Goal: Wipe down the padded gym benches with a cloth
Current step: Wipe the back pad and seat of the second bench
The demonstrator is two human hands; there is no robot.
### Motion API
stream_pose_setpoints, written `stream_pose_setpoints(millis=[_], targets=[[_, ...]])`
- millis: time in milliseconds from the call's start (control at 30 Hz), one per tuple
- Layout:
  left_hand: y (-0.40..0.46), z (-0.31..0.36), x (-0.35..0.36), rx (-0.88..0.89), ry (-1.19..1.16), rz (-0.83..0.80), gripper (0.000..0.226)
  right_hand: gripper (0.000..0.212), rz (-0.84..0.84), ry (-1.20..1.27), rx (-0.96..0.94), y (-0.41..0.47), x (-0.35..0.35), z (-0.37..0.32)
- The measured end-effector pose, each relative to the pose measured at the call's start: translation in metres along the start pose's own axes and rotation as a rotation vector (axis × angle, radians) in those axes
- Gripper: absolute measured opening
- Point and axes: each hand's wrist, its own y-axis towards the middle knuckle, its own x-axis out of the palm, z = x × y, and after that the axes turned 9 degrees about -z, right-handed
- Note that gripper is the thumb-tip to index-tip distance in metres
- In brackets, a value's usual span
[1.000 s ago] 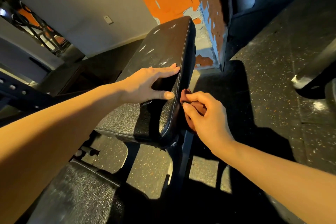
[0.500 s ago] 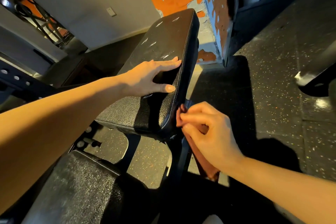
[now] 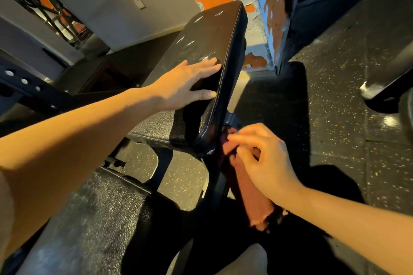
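A black padded backrest (image 3: 207,35) slopes up and away from me, with white scuffs on its top. My left hand (image 3: 187,85) lies flat on it, fingers straight, thumb along the right seam. At the pad's lower right corner my right hand (image 3: 261,161) grips a reddish-brown cloth (image 3: 252,194) against the pad's side edge; the cloth's frayed end hangs down below my wrist. A black textured seat pad (image 3: 89,219) lies below, closer to me.
The bench's black steel frame (image 3: 163,169) runs between the two pads. A perforated black rack post (image 3: 26,82) stands at left. An orange and blue peeling pillar (image 3: 263,6) rises behind the bench. Speckled rubber floor (image 3: 335,96) spreads right, with another machine's foot (image 3: 377,87).
My right hand has slid with the cloth down the pad's right side edge toward its lower corner, and more cloth hangs free. My left hand stays flat on the pad.
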Motion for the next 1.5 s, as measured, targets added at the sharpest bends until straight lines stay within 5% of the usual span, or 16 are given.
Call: stream_pose_setpoints(millis=[133,200,400,600,833,967,1167,1367,1500], targets=[[-0.033,0.023,0.014,-0.090,0.083,0.431,0.046,0.041,0.067,-0.020,0.081,0.028,-0.005,-0.007],[-0.062,0.029,0.026,-0.127,0.040,0.501,0.035,0.050,0.003,-0.043,0.078,0.032,-0.001,-0.012],[-0.149,0.029,0.067,-0.169,0.029,0.412,0.033,0.050,-0.163,-0.109,-0.043,-0.018,0.011,-0.010],[-0.165,0.032,0.101,-0.173,-0.109,0.334,0.050,0.038,0.232,-0.181,-0.105,0.017,0.009,-0.023],[-0.162,0.043,0.104,-0.209,-0.137,0.388,0.051,0.038,0.068,-0.143,-0.026,-0.010,0.025,-0.021],[-0.162,0.044,0.104,-0.217,-0.147,0.400,0.052,0.028,0.229,-0.196,-0.141,0.014,0.009,-0.031],[-0.159,0.048,0.107,-0.208,-0.214,0.435,0.054,0.036,0.073,-0.131,-0.065,-0.013,0.031,-0.031],[-0.162,0.044,0.107,-0.197,-0.185,0.422,0.046,0.034,0.203,-0.182,-0.132,0.015,0.013,-0.037],[-0.166,0.038,0.104,-0.178,-0.127,0.385,0.051,0.047,0.079,-0.165,0.055,0.007,0.020,-0.027]])
